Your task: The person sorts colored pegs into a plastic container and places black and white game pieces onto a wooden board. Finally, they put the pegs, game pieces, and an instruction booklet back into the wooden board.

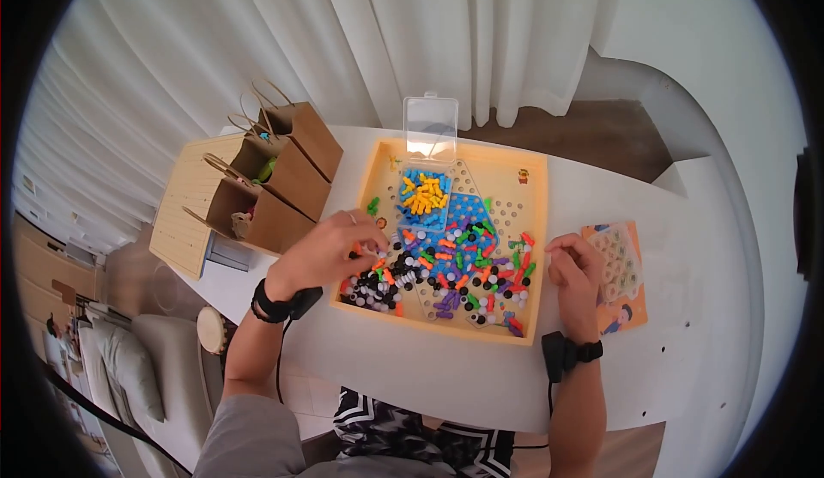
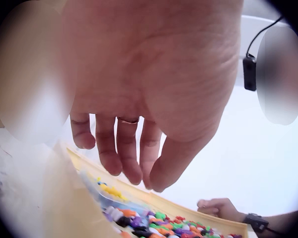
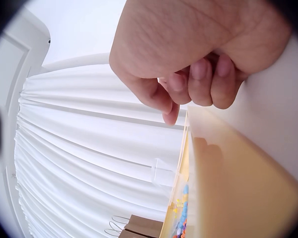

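Observation:
My left hand [image 1: 330, 246] hovers over the left part of a wooden tray [image 1: 539, 212], fingers bent downward. In the left wrist view, the thumb [image 2: 171, 166] overlaps the index fingertip, and no piece shows between them. Below lie black and white pegs [image 1: 378, 289] mixed with a few orange and green ones. My right hand [image 1: 577, 268] is beside the tray's right wall, its fingers loosely curled with nothing seen in them. A hinged clear plastic box [image 1: 431, 126] stands in the tray with its lid up, holding yellow pegs [image 1: 425, 193] and blue pegs [image 1: 415, 174].
Mixed coloured pegs [image 1: 463, 259] are scattered across the tray's middle and right. Brown paper bags [image 1: 287, 178] and a wooden-roofed box [image 1: 193, 199] stand to the left. An orange booklet [image 1: 631, 306] with a clear pack [image 1: 616, 263] lies on the white table [image 1: 412, 371] at right.

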